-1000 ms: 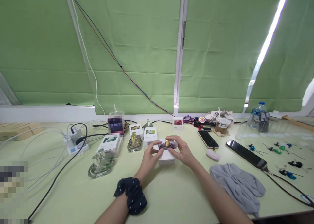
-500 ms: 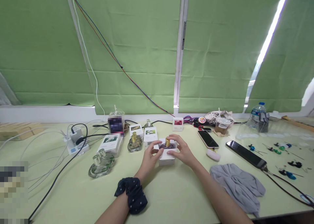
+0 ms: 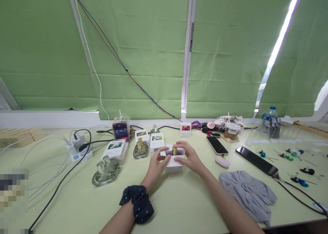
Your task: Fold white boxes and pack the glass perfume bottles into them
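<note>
An open white box (image 3: 174, 167) sits on the table in front of me. Inside it stands a perfume bottle with a gold cap (image 3: 174, 151); the glass is mostly hidden by the box walls. My left hand (image 3: 158, 162) grips the box's left side, fingers at the back and thumb at the front. On the right side, my right hand (image 3: 191, 158) is closed round the box, its thumb at the front rim and its index fingertip at the cap. Left of them stands another gold-capped perfume bottle (image 3: 140, 153), beside white cartons (image 3: 157, 144).
Silver-capped bottles (image 3: 105, 172) and a flat white box (image 3: 115, 152) lie to the left, near a power strip (image 3: 79, 153) with cables. To the right are two phones (image 3: 256, 161), a grey cloth (image 3: 247, 193) and small coloured parts (image 3: 289, 157). A drink cup (image 3: 232, 131) stands behind.
The gold-capped bottle has sunk a little deeper into the white box, and less of its glass shows. Both hands stay at almost the same place around the box.
</note>
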`<state>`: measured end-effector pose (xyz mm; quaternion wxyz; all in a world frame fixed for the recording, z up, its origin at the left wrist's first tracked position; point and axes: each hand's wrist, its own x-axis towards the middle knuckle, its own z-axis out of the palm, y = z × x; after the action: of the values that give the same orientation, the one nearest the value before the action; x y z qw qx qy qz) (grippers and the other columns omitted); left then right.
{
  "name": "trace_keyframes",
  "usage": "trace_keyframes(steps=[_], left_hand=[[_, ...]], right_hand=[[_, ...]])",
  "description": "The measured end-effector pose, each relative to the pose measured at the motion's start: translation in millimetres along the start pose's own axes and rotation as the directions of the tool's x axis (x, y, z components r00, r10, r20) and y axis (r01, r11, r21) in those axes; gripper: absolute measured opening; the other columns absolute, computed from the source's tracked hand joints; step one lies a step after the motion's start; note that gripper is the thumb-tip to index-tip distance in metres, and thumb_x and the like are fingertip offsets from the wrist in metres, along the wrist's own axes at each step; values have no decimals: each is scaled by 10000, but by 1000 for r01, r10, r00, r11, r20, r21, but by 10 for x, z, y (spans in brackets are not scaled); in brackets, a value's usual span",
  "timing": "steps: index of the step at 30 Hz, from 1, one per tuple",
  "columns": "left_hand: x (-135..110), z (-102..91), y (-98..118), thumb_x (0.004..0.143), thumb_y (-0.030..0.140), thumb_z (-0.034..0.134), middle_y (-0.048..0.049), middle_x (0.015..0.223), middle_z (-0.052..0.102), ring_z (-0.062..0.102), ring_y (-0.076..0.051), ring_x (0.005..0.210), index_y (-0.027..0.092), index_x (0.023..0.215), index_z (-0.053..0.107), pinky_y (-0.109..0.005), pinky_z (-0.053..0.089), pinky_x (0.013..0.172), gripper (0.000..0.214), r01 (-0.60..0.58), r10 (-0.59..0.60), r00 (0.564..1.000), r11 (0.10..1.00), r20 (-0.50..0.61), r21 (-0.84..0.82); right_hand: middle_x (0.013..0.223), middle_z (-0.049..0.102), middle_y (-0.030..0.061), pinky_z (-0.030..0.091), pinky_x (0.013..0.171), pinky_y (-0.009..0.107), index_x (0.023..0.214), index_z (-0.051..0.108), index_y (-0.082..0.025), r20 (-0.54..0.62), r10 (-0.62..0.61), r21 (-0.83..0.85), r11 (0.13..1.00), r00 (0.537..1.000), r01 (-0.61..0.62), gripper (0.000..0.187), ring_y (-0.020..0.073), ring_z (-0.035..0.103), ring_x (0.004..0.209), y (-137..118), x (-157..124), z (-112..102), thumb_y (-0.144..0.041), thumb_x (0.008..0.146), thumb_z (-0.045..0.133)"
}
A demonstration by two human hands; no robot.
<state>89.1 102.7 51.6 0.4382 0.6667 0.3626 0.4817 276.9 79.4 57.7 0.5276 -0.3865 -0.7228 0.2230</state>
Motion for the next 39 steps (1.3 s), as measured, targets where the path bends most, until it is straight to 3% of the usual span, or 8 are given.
trace_keyframes(steps=[14, 20, 26, 31, 35, 39], left_hand=[[11, -3, -32, 755, 479, 636, -28, 812, 653, 594, -150, 660, 181, 1085, 565, -246, 433, 588, 451, 5, -5, 1000, 1000, 1, 2], [14, -9, -56, 768, 485, 629, -10, 747, 635, 557, -137, 618, 178, 1102, 540, -234, 398, 570, 463, 23, -22, 999, 999, 27, -23], [16, 9, -34, 764, 473, 631, -32, 946, 592, 535, -108, 639, 199, 1115, 521, -223, 410, 576, 459, -15, 15, 1000, 999, 3, -29], [13, 24, -32, 813, 416, 594, -9, 924, 513, 569, -124, 763, 256, 1273, 407, -234, 458, 666, 522, -88, 88, 996, 995, -1, -49], [11, 13, -69, 829, 413, 573, -18, 996, 498, 543, -97, 705, 246, 1161, 460, -214, 435, 606, 389, -81, 81, 997, 997, 20, -9], [3, 17, -84, 844, 394, 557, -24, 994, 537, 572, -126, 773, 251, 1150, 412, -240, 453, 651, 368, -101, 101, 995, 995, 10, -10]], right_hand=[[1258, 506, 101, 492, 768, 311, 1026, 681, -257, -5, 36, -39, 999, 999, -36, 290, 238, 544, 1106, 43, -6, 13, -353, 754, 706], [1228, 514, 109, 490, 745, 304, 885, 719, -226, -25, 53, -28, 998, 998, -54, 204, 234, 563, 1066, 42, -14, 19, -370, 741, 713], [1224, 513, 105, 500, 776, 306, 898, 707, -228, -27, 31, -3, 1000, 999, -31, 201, 228, 555, 1085, 52, -17, 22, -364, 750, 707], [1160, 549, 83, 511, 798, 305, 1016, 611, -241, -59, 3, 72, 997, 998, 2, 273, 211, 547, 1093, 31, -28, 53, -312, 764, 689], [1039, 605, 48, 510, 814, 326, 1067, 542, -245, -99, 36, 74, 997, 994, -29, 372, 189, 593, 978, 23, -36, 69, -291, 739, 713], [965, 634, 54, 509, 801, 332, 997, 593, -225, -86, -24, 25, 999, 996, 27, 272, 194, 612, 930, 6, -27, 55, -288, 755, 702]])
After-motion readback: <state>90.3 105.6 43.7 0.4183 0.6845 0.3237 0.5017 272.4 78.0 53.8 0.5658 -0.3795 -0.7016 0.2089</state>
